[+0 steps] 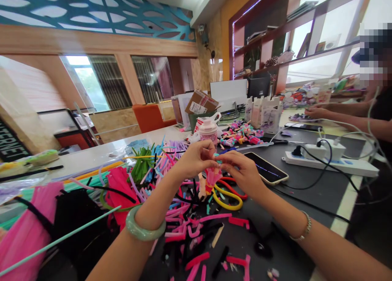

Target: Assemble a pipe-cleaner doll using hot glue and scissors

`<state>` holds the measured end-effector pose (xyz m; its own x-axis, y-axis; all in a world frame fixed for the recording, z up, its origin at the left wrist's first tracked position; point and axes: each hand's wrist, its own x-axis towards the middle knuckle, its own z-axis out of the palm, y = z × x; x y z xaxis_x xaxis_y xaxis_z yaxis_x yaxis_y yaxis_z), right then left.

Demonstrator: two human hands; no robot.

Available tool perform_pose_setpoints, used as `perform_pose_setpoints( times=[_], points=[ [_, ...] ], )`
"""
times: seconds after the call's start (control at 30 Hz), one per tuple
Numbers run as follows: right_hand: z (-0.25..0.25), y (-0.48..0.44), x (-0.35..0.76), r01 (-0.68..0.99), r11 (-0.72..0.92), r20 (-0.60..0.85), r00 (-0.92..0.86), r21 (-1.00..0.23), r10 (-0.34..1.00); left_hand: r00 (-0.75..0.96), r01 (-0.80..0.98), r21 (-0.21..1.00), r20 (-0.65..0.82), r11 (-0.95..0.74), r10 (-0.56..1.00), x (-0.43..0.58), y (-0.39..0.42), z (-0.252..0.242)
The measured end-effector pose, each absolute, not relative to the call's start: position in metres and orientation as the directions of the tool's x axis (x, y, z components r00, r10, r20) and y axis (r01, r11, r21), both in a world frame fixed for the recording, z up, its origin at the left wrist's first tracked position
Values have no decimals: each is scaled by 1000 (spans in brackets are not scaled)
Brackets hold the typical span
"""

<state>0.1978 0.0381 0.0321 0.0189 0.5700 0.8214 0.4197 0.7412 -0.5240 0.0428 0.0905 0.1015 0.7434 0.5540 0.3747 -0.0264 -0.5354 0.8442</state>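
My left hand (pixel 200 158) and my right hand (pixel 243 168) meet over the middle of the table, fingertips pinched together. Between them is a small pink pipe-cleaner figure (pixel 212 177), its lower part hanging under the fingers. A bit of teal shows at the fingertips, and part of the figure is hidden by my fingers. Just below the right hand lies a bent yellow pipe cleaner (pixel 228 203), with a red pipe cleaner (pixel 237 187) beside it. Cut pink pipe-cleaner pieces (pixel 197 260) are scattered on the dark mat under my arms.
Bundles of pipe cleaners, including a green bundle (pixel 142 161), lie left. Behind my hands stand a pink bottle (pixel 208 132) and a pile of colourful pipe-cleaner pieces (pixel 241 134). A phone (pixel 266 168) and a power strip (pixel 330 163) with cables lie right. Another person's arm (pixel 339 113) is far right.
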Motion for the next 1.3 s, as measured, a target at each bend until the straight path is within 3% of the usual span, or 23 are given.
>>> perform_pose_setpoints(
  times=[0.4,0.73,1.17,1.3],
  points=[
    [31,39,198,406,749,814,-20,-524,581,746,65,824,335,-563,576,40,93,103],
    [30,40,199,426,729,806,1,-536,592,723,132,707,411,-695,555,41,94,101],
    [28,43,199,372,712,773,23,-595,634,729,114,811,324,-573,603,43,91,101],
    [28,43,198,330,700,748,28,-633,663,726,140,776,343,-616,597,43,89,103]
  ],
)
